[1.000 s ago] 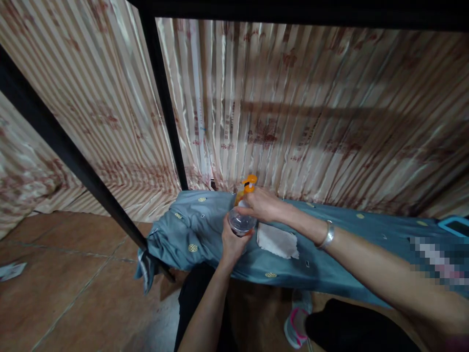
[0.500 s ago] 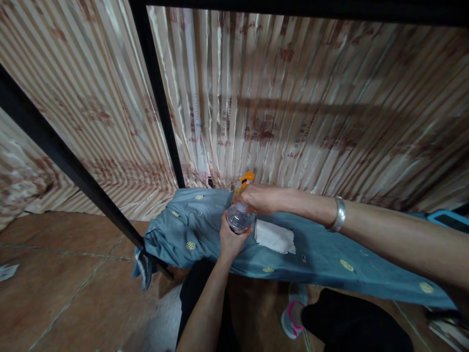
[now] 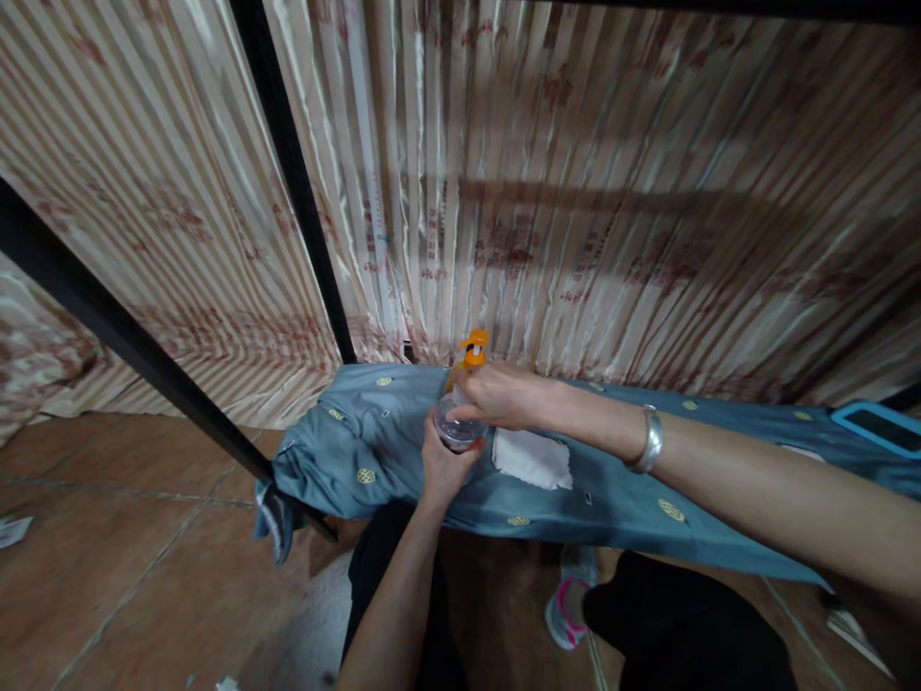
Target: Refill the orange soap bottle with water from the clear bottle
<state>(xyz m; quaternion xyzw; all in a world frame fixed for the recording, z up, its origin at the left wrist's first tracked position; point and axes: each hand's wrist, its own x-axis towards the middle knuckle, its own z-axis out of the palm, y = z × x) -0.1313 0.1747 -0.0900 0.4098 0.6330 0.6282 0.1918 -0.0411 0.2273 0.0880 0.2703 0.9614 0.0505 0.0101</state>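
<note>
My left hand (image 3: pixel 446 463) is wrapped round a clear, round plastic container (image 3: pixel 460 437), held above the blue-grey cloth. My right hand (image 3: pixel 496 393), with a silver bracelet on its wrist, reaches over from the right to the container's top. Its fingers are closed on something pale that I cannot make out, and they partly hide the container. Just behind the hands stands a bottle with an orange pump top (image 3: pixel 475 341), its body mostly covered. A folded white cloth or tissue (image 3: pixel 532 459) lies to the right of the container.
Blue-grey patterned fabric (image 3: pixel 366 432) covers the narrow surface before me. Black metal posts (image 3: pixel 298 182) rise at the left, with a striped curtain (image 3: pixel 518 192) behind. A blue-framed dark object (image 3: pixel 882 427) lies far right. My shoe (image 3: pixel 565 614) rests on the tiled floor below.
The view has shifted slightly. My right hand's fingers have come lower over the container's top, while my left hand keeps its hold. More of the blue-framed object shows.
</note>
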